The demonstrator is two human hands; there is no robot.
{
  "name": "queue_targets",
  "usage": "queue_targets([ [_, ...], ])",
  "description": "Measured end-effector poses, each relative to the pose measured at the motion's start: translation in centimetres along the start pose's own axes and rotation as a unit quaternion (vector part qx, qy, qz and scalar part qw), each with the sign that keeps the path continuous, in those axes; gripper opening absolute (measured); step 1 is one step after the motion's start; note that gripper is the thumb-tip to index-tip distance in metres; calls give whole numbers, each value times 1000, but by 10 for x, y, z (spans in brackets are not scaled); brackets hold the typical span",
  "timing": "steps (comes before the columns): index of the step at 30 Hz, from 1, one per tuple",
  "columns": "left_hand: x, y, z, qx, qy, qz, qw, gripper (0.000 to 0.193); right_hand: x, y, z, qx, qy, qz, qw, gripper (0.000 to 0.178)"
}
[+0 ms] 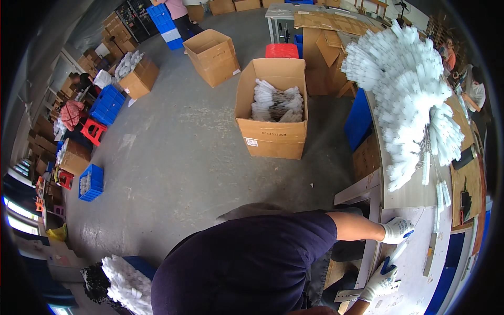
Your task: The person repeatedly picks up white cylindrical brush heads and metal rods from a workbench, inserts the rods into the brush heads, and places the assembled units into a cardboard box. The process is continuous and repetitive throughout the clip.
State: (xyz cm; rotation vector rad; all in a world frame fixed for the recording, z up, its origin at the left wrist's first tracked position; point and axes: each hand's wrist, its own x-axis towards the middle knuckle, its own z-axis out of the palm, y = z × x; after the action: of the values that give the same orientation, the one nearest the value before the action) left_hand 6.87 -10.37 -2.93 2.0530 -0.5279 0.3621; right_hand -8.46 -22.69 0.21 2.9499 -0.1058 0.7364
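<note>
On the workbench at the right, both hands wear white gloves with blue on the fingers. My left hand (397, 231) is the farther one, its fingers closed at the upper end of a slim white bristle brush (400, 253). My right hand (382, 282) is nearer and grips the brush's lower end. Beyond the hands a big heap of white bristle brushes (404, 79) is piled on the bench, thin wire stems showing at its near side. A few single brushes (438, 207) lie between heap and hands. Beside my right hand is a flat strip with holes (357, 295).
A carton (273, 137) holding brushes stands on the floor, another open carton (212, 58) behind it. Blue crates (91, 182), red stools (93, 130) and several people are at the left. More white brushes (126, 286) sit at lower left. A narrow wooden strip (430, 255) lies near the hands.
</note>
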Motion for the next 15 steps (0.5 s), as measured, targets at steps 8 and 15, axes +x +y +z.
queue_targets([
  [8, 0, -4, 3, 15, 3, 7, 1000, 12, 1, 4, 2, -5, 14, -32, 999, 43],
  [15, -1, -2, 2, 14, 11, 10, 1000, 12, 1, 6, 4, -9, -10, -13, 1000, 44],
])
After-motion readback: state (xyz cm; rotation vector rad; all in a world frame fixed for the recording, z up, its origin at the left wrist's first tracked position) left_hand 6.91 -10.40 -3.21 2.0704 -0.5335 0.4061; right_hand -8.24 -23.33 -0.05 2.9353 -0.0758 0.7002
